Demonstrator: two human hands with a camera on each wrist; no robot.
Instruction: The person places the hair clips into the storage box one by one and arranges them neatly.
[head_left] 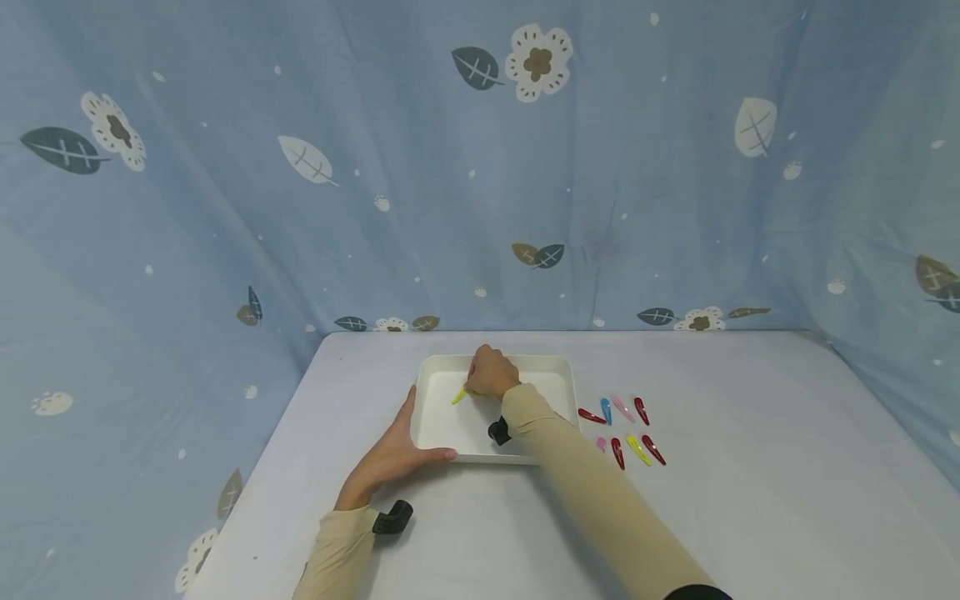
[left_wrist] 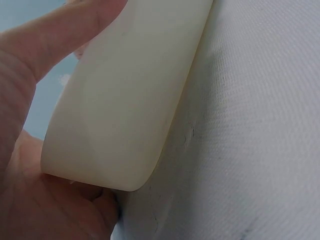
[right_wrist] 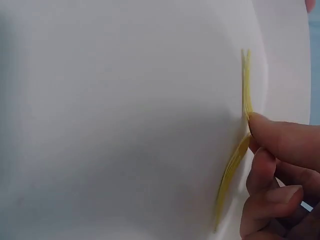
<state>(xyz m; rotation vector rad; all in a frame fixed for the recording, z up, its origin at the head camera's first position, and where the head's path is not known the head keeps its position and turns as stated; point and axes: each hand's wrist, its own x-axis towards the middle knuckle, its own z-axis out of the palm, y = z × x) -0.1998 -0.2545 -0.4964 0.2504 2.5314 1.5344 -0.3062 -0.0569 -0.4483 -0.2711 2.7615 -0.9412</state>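
A shallow white tray (head_left: 450, 433) sits on the table. My left hand (head_left: 397, 446) holds its near left corner, the thumb along the near wall and the fingers along the left side. Inside the tray, my right hand (head_left: 491, 372) pinches a yellow hair clip between thumb and fingertips, close to the tray floor. Two yellow snap clips show in the right wrist view: an upper clip (right_wrist: 246, 82) and a lower clip (right_wrist: 230, 175), both meeting the fingertips. Which of them is pinched is hard to tell. The right hand and forearm hide part of the tray.
Right of the tray, several hair clips lie loosely in two rows: red (head_left: 641, 410), blue (head_left: 606, 411), pink (head_left: 622, 408) and yellow (head_left: 639, 450) among them. A white cloth covers the table (head_left: 750, 467). A blue patterned curtain (head_left: 420, 208) hangs behind it.
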